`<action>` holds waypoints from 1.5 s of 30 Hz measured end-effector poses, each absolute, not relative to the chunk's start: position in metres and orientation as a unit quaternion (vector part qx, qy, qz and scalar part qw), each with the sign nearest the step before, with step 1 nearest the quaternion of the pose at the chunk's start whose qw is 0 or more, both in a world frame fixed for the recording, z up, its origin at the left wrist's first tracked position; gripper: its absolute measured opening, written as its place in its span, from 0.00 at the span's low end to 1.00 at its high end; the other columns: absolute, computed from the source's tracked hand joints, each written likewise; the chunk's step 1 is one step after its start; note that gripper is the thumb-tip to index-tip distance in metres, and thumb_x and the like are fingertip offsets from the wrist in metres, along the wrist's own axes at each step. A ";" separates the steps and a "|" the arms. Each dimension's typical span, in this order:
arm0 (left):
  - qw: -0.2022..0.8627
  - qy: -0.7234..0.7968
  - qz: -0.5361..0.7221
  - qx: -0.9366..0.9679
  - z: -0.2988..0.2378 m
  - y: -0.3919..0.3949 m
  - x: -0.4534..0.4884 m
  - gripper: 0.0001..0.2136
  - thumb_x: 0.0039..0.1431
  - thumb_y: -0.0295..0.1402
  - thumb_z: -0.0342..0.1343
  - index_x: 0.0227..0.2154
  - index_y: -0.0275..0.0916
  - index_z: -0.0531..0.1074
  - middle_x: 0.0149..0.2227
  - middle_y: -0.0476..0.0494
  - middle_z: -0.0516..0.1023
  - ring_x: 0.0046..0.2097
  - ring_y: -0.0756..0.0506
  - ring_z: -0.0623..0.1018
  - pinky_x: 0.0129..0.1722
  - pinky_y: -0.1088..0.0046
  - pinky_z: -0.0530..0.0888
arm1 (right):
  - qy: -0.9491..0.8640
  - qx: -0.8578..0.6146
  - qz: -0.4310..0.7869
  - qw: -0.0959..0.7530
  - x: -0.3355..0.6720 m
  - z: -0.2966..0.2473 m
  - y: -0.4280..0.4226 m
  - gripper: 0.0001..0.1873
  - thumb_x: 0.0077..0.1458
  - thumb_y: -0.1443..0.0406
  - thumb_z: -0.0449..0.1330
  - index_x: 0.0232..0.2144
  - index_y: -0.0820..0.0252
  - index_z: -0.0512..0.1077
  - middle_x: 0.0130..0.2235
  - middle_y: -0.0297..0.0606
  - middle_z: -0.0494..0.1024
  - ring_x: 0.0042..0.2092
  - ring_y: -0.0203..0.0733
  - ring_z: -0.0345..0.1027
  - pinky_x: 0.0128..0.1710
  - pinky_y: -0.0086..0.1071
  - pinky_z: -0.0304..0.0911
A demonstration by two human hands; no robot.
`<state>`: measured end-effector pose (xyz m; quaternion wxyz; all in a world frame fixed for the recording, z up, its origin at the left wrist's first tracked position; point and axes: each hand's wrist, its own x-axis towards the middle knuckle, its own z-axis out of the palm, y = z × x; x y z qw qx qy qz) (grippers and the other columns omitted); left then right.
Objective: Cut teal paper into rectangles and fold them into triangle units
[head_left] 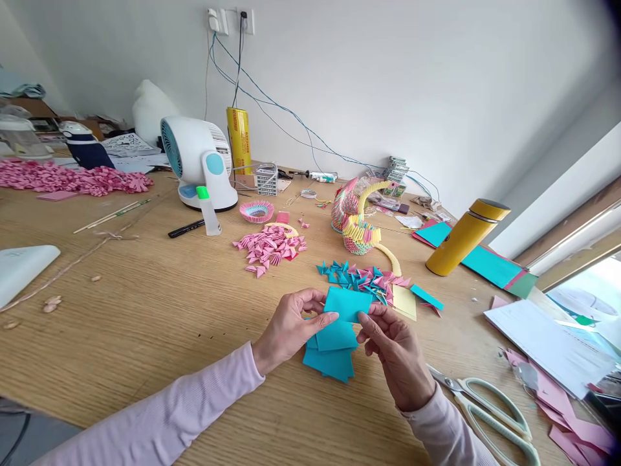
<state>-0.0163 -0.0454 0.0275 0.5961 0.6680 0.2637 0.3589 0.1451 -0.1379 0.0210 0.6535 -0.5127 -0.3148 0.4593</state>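
Between my two hands is a small blue paper sheet [347, 304], held up by its sides. My left hand [294, 323] pinches its left edge with the thumb in front. My right hand [395, 346] pinches the lower right corner between thumb and fingers. Just below it, several loose blue paper sheets [332, 362] lie overlapping on the table. Beyond the hands is a heap of folded blue paper pieces [344, 275] mixed with pink ones. A pale yellow paper sheet [405, 302] lies by that heap.
Scissors [495, 404] lie right of my right forearm. A yellow thermos [466, 238] stands farther back. Pink folded pieces [272, 248], a glue bottle [208, 213], a white fan [201, 155] and folded-paper figures [359, 226] are across the table. White papers [548, 340] lie at right.
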 end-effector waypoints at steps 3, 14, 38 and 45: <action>0.604 0.261 0.349 0.667 0.028 -0.046 -0.017 0.12 0.50 0.36 0.63 0.34 0.33 0.74 0.34 0.43 0.79 0.36 0.47 0.77 0.36 0.75 0.74 | -0.326 -0.513 0.459 0.648 0.146 0.019 -0.138 0.13 0.48 0.59 0.68 0.33 0.59 0.71 0.24 0.28 0.73 0.23 0.28 0.67 0.18 0.19 0.58; 0.615 0.272 0.335 0.660 0.028 -0.044 -0.019 0.11 0.49 0.36 0.64 0.27 0.34 0.71 0.28 0.47 0.75 0.32 0.50 0.74 0.33 0.76 0.70 | -0.364 -0.505 0.433 0.652 0.147 0.019 -0.138 0.10 0.49 0.60 0.67 0.31 0.60 0.73 0.23 0.29 0.72 0.18 0.24 0.60 0.18 0.20 0.54; 0.749 0.199 0.234 0.587 0.035 -0.047 -0.022 0.13 0.52 0.38 0.62 0.36 0.33 0.74 0.34 0.43 0.80 0.32 0.49 0.77 0.31 0.76 0.69 | -0.539 -0.585 0.122 0.593 0.150 0.008 -0.143 0.08 0.51 0.72 0.58 0.32 0.56 0.73 0.43 0.41 0.79 0.44 0.45 0.73 0.36 0.34 0.71; 0.729 0.209 0.248 0.603 0.035 -0.047 -0.023 0.14 0.55 0.40 0.59 0.36 0.32 0.73 0.39 0.37 0.79 0.32 0.49 0.78 0.34 0.74 0.71 | -0.540 -0.584 0.128 0.593 0.150 0.006 -0.142 0.07 0.52 0.71 0.59 0.33 0.56 0.74 0.42 0.41 0.79 0.45 0.45 0.73 0.34 0.32 0.71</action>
